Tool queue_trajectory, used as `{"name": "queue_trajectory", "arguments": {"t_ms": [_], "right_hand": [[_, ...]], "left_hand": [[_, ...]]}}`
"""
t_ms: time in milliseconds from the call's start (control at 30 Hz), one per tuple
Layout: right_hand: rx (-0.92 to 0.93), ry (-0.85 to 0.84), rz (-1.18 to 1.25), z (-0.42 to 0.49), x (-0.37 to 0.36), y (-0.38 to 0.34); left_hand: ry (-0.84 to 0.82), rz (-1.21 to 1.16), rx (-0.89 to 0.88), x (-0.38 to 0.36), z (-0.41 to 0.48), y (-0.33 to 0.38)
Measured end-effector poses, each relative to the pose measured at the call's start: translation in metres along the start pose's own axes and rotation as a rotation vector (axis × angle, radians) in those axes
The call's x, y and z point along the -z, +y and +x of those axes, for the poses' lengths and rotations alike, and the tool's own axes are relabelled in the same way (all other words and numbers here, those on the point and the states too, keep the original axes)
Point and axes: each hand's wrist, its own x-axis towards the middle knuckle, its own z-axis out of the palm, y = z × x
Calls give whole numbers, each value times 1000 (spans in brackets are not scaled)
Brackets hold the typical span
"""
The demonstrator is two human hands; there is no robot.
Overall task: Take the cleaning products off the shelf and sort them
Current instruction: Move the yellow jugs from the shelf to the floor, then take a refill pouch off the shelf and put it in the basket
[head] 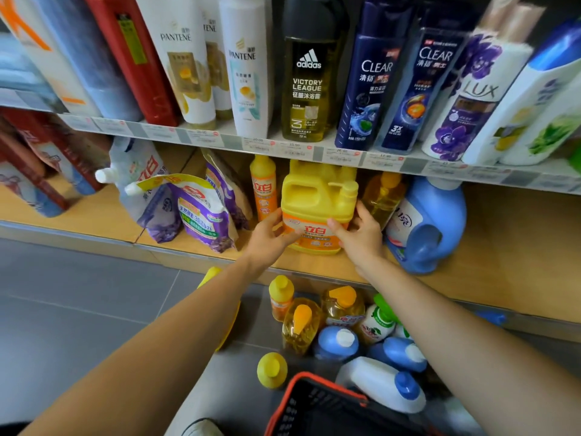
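Wooden lower shelf (518, 247), upright yellow detergent jug (317, 196), left hand (270, 236) and right hand (361, 239) clasped round its sides.

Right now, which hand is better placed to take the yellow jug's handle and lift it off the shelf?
Left. The left hand holds the yellow jug on its left side, right below the handle. The right hand holds the side under the capped spout, farther from the handle.
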Motion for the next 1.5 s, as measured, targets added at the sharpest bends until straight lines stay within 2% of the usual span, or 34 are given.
{"name": "queue_trajectory", "arguments": {"t_ms": [67, 133, 200, 267, 367, 433, 500, 600, 733, 800, 967, 1100, 1167, 1300, 1500], "right_hand": [[-10, 25, -36, 3, -4, -1], [-69, 98, -130, 1, -10, -2], [-172, 221, -187, -10, -17, -4], [-197, 286, -239, -26, -25, -7], [-5, 232, -326, -45, -35, -16], [227, 170, -385, -52, -39, -28], [449, 133, -501, -53, -41, -41], [604, 6, -749, -47, -39, -55], [482, -231, -1017, -37, -35, -64], [417, -300, -1056, -36, -34, -69], [316, -395, -896, -47, -46, -99], [271, -517, -459, -63, -63, -126], [302, -549, -368, -72, -65, -136], [395, -454, -225, -86, -48, -152], [382, -437, -125, -106, 12, -159]], "left_hand": [[-46, 25, 36, 1, -3, 3], [63, 299, -12, 5, -12, 6], [253, 615, -207, 17, -26, 13], [375, 879, -481, 36, -39, 26], [531, 1222, -763, 76, -44, 49], [577, 1385, -759, 100, -47, 61], [589, 1449, -668, 121, -50, 68], [547, 1422, -523, 143, -49, 73], [381, 1265, -612, 162, -49, 83], [345, 1226, -626, 167, -53, 88], [405, 1140, -615, 163, -62, 107], [392, 934, -626, 146, -76, 134], [359, 780, -644, 135, -89, 146], [307, 473, -602, 108, -112, 171], [209, 299, -555, 66, -143, 192]]}}
